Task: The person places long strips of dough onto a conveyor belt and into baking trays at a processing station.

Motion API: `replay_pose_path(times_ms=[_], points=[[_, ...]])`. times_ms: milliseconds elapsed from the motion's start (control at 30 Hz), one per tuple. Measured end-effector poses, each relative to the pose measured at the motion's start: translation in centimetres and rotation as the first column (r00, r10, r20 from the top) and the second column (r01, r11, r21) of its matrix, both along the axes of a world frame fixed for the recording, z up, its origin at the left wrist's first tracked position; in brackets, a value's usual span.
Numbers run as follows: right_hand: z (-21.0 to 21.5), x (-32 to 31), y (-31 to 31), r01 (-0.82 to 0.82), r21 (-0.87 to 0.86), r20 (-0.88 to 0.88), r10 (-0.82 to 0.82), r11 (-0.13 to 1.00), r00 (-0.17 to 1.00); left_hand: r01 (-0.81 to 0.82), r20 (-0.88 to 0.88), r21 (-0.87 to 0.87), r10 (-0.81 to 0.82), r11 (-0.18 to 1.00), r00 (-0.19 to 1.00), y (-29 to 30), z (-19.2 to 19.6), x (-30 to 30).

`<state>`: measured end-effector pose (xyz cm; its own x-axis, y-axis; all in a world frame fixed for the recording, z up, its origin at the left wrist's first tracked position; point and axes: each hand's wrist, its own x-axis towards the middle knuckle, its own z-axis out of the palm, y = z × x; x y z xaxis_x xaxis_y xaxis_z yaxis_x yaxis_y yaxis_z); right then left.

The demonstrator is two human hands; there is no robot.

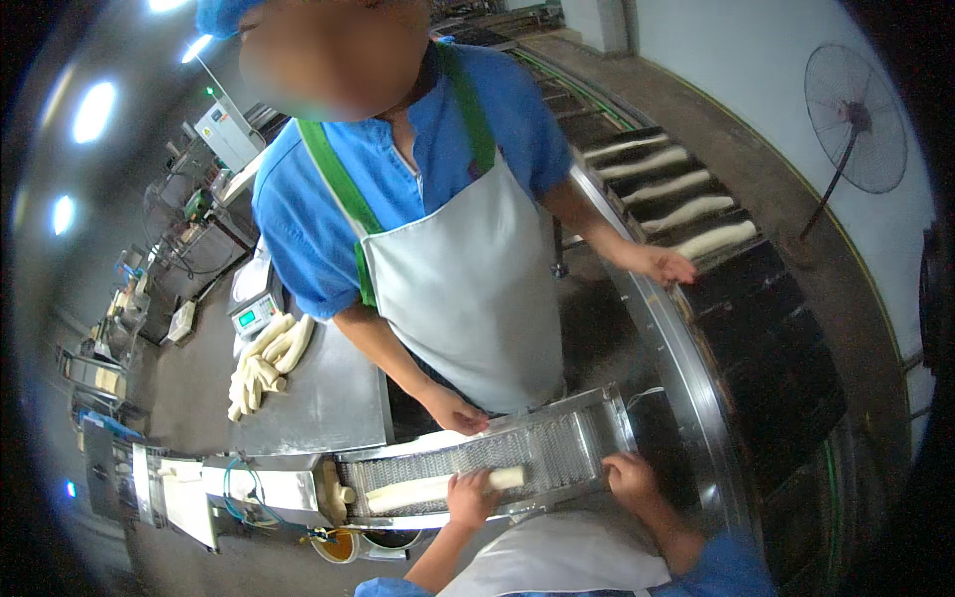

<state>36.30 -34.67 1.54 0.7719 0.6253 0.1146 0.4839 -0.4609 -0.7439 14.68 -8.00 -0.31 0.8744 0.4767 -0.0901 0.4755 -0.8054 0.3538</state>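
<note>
A long pale dough roll (410,492) lies lengthwise on a metal mesh conveyor (547,453) in front of me. My left hand (472,499) is closed over the roll near its right end, fingers bent across the top. By the near right edge of the conveyor, my right hand (632,480) is loosely curled, and I see nothing in it. Across from me stands a co-worker in a white apron (468,298). One of the co-worker's hands (455,411) is at the conveyor's far edge; the other hand (662,265) is out over the belt rail at the right.
On the dark slatted belt (766,338) at the right lie several dough strips (686,210). A pile of dough pieces (264,368) sits beside a scale (255,310) on the steel table (328,413). Below the conveyor is a bucket of orange-brown content (336,545). A fan (856,114) stands by the wall.
</note>
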Motion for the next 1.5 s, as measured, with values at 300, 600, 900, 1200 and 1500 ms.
replay_pose_path(times_ms=[300,600,900,1200,1500], points=[[-1.7,-4.1,8.3,-0.494,-0.047,0.079,0.497,0.868,0.864,0.086,0.276,-0.051,-0.069,0.995,0.959,-0.2,-1.7,-0.2],[-0.3,-3.1,10.8,-0.397,-0.47,0.12,0.502,0.789,0.856,0.009,0.205,-0.003,-0.008,1.0,0.979,4.8,-0.2,-4.3],[0.8,-1.6,10.8,-0.205,-0.575,0.333,0.455,0.792,0.826,0.135,0.114,-0.022,-0.131,0.991,0.985,2.3,1.6,0.5],[-0.6,-0.8,7.9,-0.292,-0.671,0.135,0.499,0.682,0.856,0.259,-0.075,0.062,-0.254,0.964,0.964,1.5,0.6,1.6],[-0.8,-0.9,5.6,-0.611,-0.537,-0.544,0.315,0.582,0.778,0.292,-0.316,-0.154,-0.327,0.944,0.89,2.5,4.2,-1.7]])
